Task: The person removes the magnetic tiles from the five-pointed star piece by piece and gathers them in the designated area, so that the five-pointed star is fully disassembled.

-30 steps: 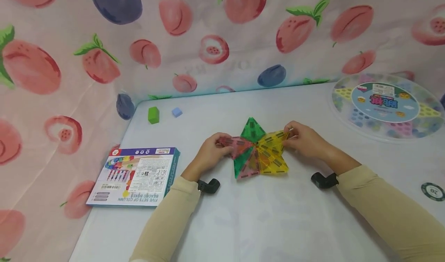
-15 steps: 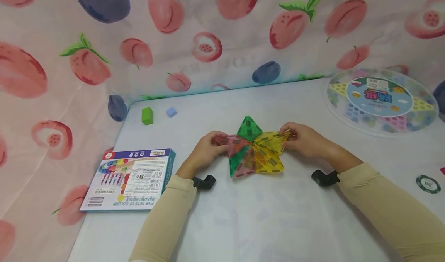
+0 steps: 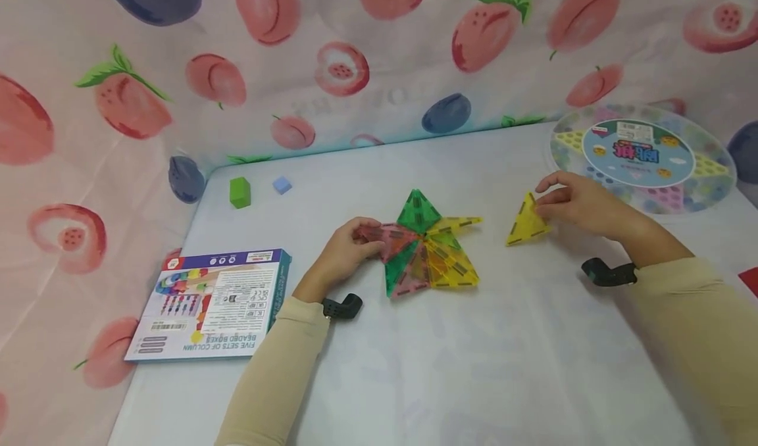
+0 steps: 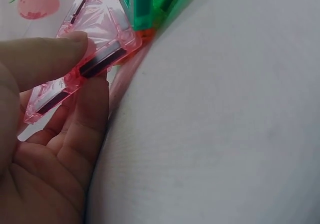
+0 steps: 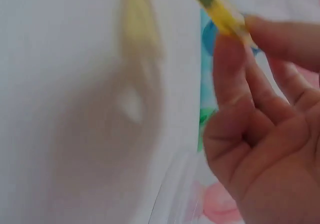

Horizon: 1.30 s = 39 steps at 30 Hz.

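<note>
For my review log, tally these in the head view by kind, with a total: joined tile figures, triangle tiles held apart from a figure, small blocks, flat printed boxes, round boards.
Joined tile figure: 1
Yellow triangle tile, held apart: 1
Small blocks: 2 (green block, blue block)
Flat printed box: 1
Round board: 1
Total: 6

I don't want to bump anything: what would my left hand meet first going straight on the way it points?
Beyond the pink tile in its fingers, probably the far green tile, though the depth is unclear.

A green block (image 3: pixel 239 193) and blue block (image 3: pixel 282 185) lie beyond a box (image 3: pixel 208 306).
</note>
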Each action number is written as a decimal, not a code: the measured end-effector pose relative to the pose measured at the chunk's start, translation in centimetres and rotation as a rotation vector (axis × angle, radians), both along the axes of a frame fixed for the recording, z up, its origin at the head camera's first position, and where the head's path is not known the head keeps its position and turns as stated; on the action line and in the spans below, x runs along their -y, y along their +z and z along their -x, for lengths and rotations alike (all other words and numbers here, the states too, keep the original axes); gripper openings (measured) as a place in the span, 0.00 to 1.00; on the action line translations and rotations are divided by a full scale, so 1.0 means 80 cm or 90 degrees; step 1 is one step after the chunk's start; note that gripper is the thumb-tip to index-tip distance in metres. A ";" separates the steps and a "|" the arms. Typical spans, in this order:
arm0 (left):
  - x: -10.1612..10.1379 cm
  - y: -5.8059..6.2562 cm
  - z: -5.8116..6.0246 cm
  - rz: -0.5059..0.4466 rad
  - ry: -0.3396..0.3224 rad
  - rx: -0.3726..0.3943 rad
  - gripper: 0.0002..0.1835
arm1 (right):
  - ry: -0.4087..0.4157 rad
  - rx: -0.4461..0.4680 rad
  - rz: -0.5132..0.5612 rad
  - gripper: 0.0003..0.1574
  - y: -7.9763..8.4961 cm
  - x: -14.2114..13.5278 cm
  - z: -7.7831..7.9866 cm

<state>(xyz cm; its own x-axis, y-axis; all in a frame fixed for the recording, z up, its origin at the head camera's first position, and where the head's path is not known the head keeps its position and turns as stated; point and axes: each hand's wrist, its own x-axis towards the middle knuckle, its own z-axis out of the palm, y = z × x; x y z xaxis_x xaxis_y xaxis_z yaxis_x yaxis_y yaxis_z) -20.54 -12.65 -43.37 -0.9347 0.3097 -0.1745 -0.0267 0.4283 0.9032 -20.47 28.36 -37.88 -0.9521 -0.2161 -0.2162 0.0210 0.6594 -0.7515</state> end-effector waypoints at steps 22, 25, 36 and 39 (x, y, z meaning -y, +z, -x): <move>-0.002 -0.002 0.000 -0.018 -0.001 0.005 0.22 | 0.074 -0.035 -0.237 0.50 -0.027 0.022 0.012; -0.002 -0.003 0.002 -0.020 0.001 0.002 0.22 | 0.074 -0.032 -0.256 0.48 -0.024 0.018 0.016; -0.003 -0.002 0.000 -0.006 0.005 0.003 0.22 | 0.062 0.000 -0.289 0.45 -0.017 -0.013 0.023; -0.003 -0.002 0.000 -0.009 0.006 0.003 0.22 | 0.056 0.001 -0.290 0.45 -0.017 -0.015 0.024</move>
